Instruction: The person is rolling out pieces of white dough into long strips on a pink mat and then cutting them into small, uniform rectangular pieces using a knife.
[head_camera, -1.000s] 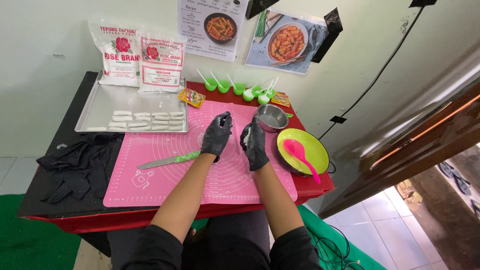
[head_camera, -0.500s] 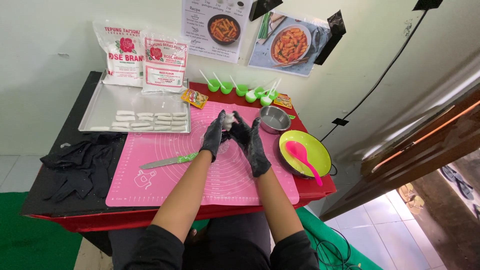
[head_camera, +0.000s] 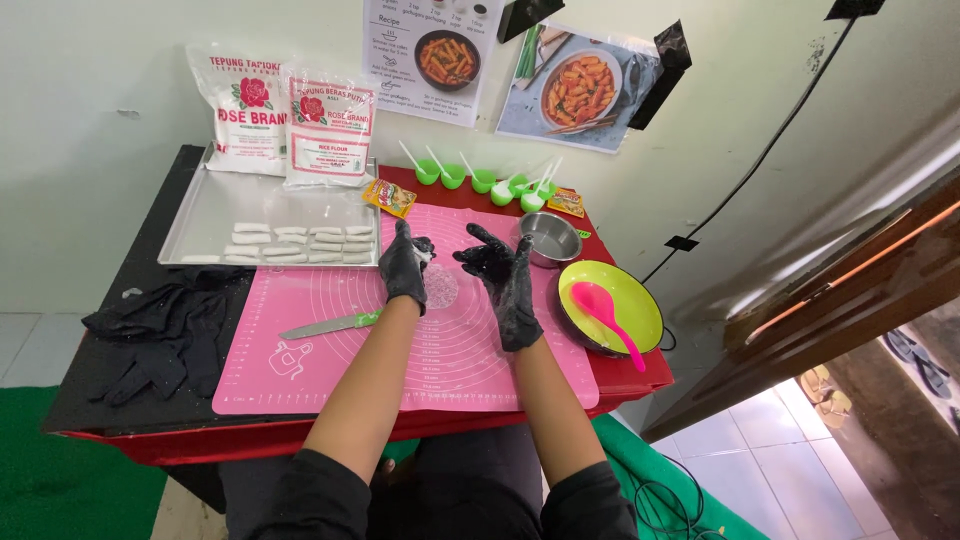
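Pink mat (head_camera: 330, 360): above it, gloved left hand (head_camera: 404, 268) pinching a white dough piece (head_camera: 424, 254); gloved right hand (head_camera: 505, 272) spread, empty; green-handled knife (head_camera: 330, 325) lying on its left part.

A metal tray (head_camera: 200, 215) at the table's back left carries rows of white dough sticks (head_camera: 295, 244), with two flour bags (head_camera: 290, 125) leaning on the wall behind it. A pile of black gloves (head_camera: 160, 325) lies left of the pink mat (head_camera: 330, 370), where a green-handled knife (head_camera: 328, 325) rests. To the right sit a small steel bowl (head_camera: 550, 238) and a lime plate (head_camera: 635, 300) bearing a pink spoon (head_camera: 603, 310), behind them a row of green cups (head_camera: 480, 180)
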